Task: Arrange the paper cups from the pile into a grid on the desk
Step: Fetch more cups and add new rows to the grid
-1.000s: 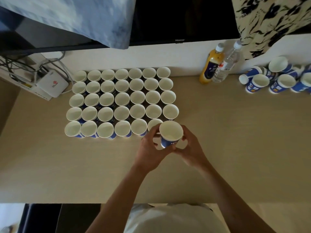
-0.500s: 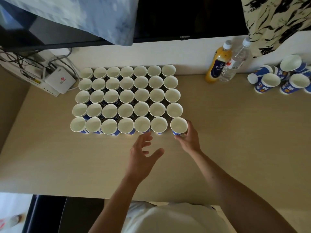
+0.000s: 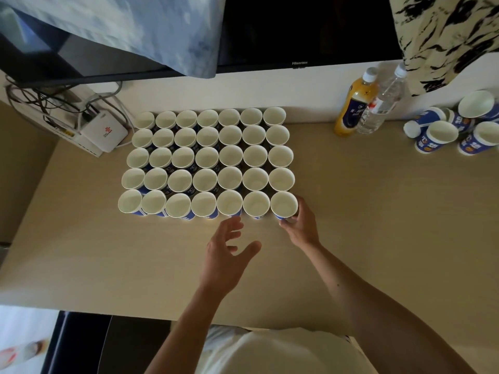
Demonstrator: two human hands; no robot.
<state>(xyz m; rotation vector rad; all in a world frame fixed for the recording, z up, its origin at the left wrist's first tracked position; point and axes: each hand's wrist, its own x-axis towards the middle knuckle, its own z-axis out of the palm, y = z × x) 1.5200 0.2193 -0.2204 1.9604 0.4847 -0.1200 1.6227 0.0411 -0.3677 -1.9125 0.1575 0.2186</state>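
Observation:
A grid of upright blue-and-white paper cups [image 3: 208,160], several rows deep, stands on the beige desk [image 3: 378,225]. My right hand [image 3: 301,224] grips the corner cup [image 3: 284,205] at the near right end of the front row, which stands on the desk. Just in front of the front row hovers my left hand [image 3: 225,255], fingers spread and holding nothing. A pile of loose cups [image 3: 456,128], some upright and some lying over, sits at the far right of the desk.
An orange drink bottle [image 3: 353,103] and a clear water bottle [image 3: 383,103] stand against the back wall between grid and pile. A white router [image 3: 104,133] with cables lies at the back left. A dark screen [image 3: 297,28] hangs above, draped with cloth.
Both hands held one cup in front of the grid a second ago. The right hand has set it down at the row's right end; the left hand has let go and drawn back.

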